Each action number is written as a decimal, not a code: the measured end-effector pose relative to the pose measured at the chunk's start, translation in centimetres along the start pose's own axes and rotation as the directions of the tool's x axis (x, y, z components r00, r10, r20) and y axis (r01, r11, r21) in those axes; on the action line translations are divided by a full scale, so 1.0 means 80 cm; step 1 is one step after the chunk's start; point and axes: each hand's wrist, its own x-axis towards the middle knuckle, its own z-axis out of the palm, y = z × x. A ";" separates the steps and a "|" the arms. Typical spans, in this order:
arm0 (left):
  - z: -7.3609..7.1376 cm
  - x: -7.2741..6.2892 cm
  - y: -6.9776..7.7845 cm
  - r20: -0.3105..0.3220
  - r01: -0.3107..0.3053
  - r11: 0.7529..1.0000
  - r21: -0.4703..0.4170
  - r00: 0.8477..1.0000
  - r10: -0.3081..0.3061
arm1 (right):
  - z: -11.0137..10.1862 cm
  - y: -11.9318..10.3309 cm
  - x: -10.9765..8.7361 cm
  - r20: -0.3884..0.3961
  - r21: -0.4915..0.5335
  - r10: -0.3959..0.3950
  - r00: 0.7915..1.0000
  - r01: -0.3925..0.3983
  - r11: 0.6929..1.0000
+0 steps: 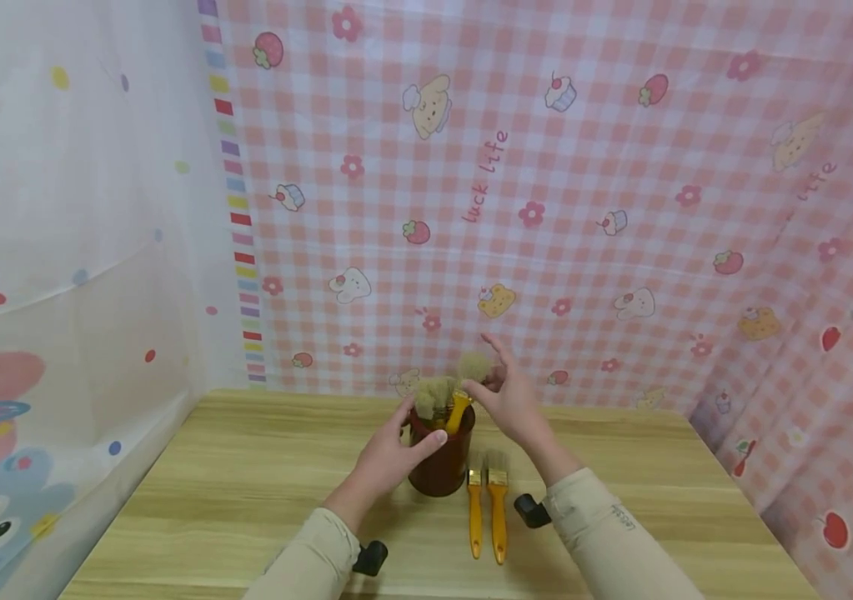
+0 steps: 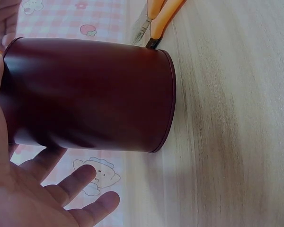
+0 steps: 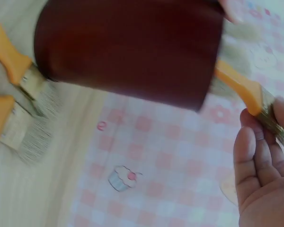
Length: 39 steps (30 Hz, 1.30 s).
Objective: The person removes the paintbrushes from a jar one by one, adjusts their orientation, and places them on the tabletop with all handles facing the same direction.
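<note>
- One cup (image 1: pixel 439 468), dark red-brown, stands upright on the tabletop (image 1: pixel 261 467), between the two hands.
- Two hands: the left hand (image 1: pixel 387 454) grasps the cup near its rim, thumb in front, with its lower fingers spread away from the side; the right hand (image 1: pixel 510 402) pinches one brush near its metal band.
- That pinched brush (image 3: pixel 239 85), yellow-handled, stands bristles up, its handle end inside the cup.
- Other bristle heads (image 1: pixel 432 397) rise from the cup next to it; they overlap too much to count.
- Two loose brushes (image 1: pixel 498 517) lie side by side near the cup's base, bristles pointing toward the back.
- Two beige sleeves (image 1: pixel 614 521), with one black block (image 1: pixel 532 511) near each.
- One pink checked cloth (image 1: pixel 584 150) hangs behind; one white cartoon cloth (image 1: pixel 118 350) hangs at left.
- The left thumb covers part of the rim; the right hand partly hides the pinched brush.
</note>
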 end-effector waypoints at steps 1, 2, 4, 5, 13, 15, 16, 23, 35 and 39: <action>0.000 0.000 0.000 -0.001 -0.001 1.000 0.000 1.000 0.001 | -0.005 -0.002 0.001 -0.020 0.018 -0.001 1.000 0.001 1.000; 0.000 0.000 0.000 -0.001 0.002 1.000 -0.002 1.000 -0.002 | -0.010 -0.003 0.002 -0.040 0.038 0.005 0.999 -0.004 0.999; 0.000 0.000 0.000 -0.005 0.003 1.000 0.001 1.000 -0.003 | -0.021 -0.006 0.004 -0.076 0.076 0.011 0.997 -0.005 0.997; 0.000 0.001 0.000 -0.005 0.005 1.000 0.003 1.000 -0.005 | -0.026 -0.007 0.005 -0.092 0.093 0.017 0.996 -0.009 0.996; 0.001 0.000 0.000 -0.010 0.005 1.000 0.014 1.000 -0.005 | -0.070 0.002 0.010 -0.175 0.215 0.101 0.979 -0.062 0.975; 0.001 0.000 -0.001 -0.012 -0.001 1.000 0.014 1.000 0.001 | -0.081 0.006 0.008 -0.179 0.222 0.130 0.975 -0.089 0.971; 0.001 0.000 -0.001 -0.013 -0.001 1.000 0.014 1.000 0.001 | -0.085 0.008 0.007 -0.178 0.225 0.142 0.974 -0.100 0.969; 0.001 -0.001 0.001 -0.010 0.001 1.000 -0.004 1.000 -0.001 | -0.110 0.026 -0.004 -0.125 0.208 0.218 0.968 -0.190 0.960; 0.002 -0.001 0.001 -0.019 0.010 1.000 -0.002 1.000 -0.010 | -0.130 0.059 -0.021 0.055 0.145 0.289 0.956 -0.294 0.945; 0.001 -0.002 0.002 -0.019 0.016 1.000 0.004 1.000 -0.016 | -0.132 0.071 -0.027 0.116 0.122 0.331 0.937 -0.344 0.931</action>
